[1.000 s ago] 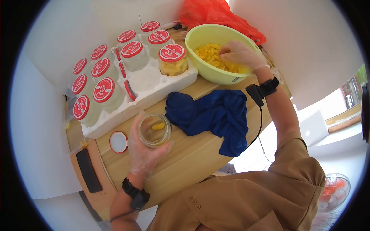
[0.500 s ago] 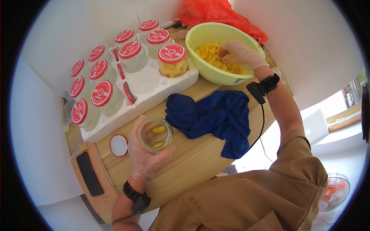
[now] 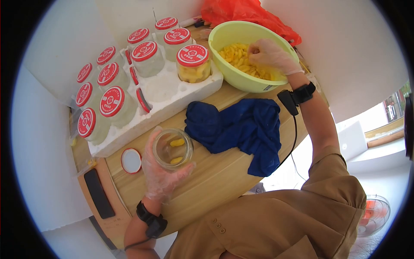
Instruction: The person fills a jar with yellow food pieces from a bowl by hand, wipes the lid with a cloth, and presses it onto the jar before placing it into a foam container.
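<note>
My left hand (image 3: 161, 172), in a clear plastic glove, is wrapped round an open glass jar (image 3: 186, 157) with a few yellow pieces inside. A loose lid (image 3: 131, 161) lies white side up on the table to its left. My right hand (image 3: 269, 55), also gloved, is over the light green bowl (image 3: 224, 74) with its fingers pinched together. Whatever the fingertips may hold is too small to make out. Yellow pieces (image 3: 236, 56) fill the bottom of the bowl beneath it.
Red-lidded jars (image 3: 113, 102) stand in a white foam tray (image 3: 164, 103); one jar (image 3: 193, 64) holds yellow pieces. A blue cloth (image 3: 241, 125) lies in the middle. A red bag (image 3: 246, 15) is behind the bowl, and a dark phone-like object (image 3: 99, 194) is at left.
My right hand has risen slightly from the yellow pieces, its fingers now drawn together. My left hand still holds the jar. The view has shifted a little.
</note>
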`<state>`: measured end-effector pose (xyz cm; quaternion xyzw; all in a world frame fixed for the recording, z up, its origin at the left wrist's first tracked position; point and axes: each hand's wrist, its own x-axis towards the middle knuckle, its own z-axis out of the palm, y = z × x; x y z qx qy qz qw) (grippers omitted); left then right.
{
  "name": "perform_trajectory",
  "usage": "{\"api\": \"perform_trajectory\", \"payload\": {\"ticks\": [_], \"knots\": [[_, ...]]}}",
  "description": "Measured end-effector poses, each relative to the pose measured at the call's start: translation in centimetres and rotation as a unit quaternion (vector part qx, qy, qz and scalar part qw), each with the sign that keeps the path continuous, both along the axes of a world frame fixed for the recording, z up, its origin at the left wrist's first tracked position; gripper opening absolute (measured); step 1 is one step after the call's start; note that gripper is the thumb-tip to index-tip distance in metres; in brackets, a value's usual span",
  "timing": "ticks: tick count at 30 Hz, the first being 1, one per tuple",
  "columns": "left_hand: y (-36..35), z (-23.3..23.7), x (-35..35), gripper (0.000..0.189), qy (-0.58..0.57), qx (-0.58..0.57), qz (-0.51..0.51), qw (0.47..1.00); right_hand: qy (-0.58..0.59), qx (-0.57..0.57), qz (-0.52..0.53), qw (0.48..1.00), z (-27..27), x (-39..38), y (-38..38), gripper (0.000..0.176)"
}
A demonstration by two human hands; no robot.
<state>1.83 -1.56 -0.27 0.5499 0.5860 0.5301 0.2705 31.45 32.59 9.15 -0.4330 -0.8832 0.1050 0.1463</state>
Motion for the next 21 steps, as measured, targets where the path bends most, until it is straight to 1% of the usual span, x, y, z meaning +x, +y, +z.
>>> {"api": "perform_trajectory", "payload": {"ticks": [3, 6, 8, 10, 12, 13, 15, 16, 18, 21], "knots": [[0.1, 0.3, 0.0, 0.108, 0.017, -0.002, -0.001, 1.0, 0.083, -0.072, -0.018, 0.994, 1.4, -0.6, -1.0, 0.019], [0.2, 0.9, 0.2, 0.106, 0.032, -0.009, 0.0, 0.999, 0.129, -0.121, 0.009, 0.984, 2.6, -0.5, -1.6, 0.018], [0.3, 1.0, 0.3, 0.105, 0.027, -0.007, -0.003, 1.0, 0.187, -0.135, 0.042, 0.972, 2.2, -0.3, -1.6, 0.017], [0.3, 0.7, 0.3, 0.103, 0.004, 0.003, -0.006, 1.0, 0.241, -0.142, 0.058, 0.958, 2.4, -0.2, -1.8, 0.016], [0.3, 1.2, 0.4, 0.102, 0.015, -0.005, -0.006, 1.0, 0.295, -0.148, 0.063, 0.942, 2.5, -0.7, -2.3, 0.015], [0.3, 1.4, 0.4, 0.101, 0.023, -0.011, -0.004, 1.0, 0.316, -0.178, 0.081, 0.928, 2.9, -1.3, -3.1, 0.013], [0.3, 1.0, 0.4, 0.101, 0.002, -0.001, -0.008, 1.0, 0.355, -0.237, 0.112, 0.897, 4.6, -2.1, -5.6, 0.012], [0.3, 0.9, 0.3, 0.101, -0.01, 0.005, -0.013, 1.0, 0.35, -0.231, 0.126, 0.899, 5.2, -2.7, -7.0, 0.012], [0.3, 1.0, 0.2, 0.102, 0.006, 0.008, -0.011, 1.0, 0.339, -0.214, 0.152, 0.904, 6.1, -4.4, -9.9, 0.013], [0.3, 0.8, 0.2, 0.102, -0.001, 0.012, -0.011, 1.0, 0.294, -0.13, 0.285, 0.903, 6.5, -7.0, -13.6, 0.012]]}}
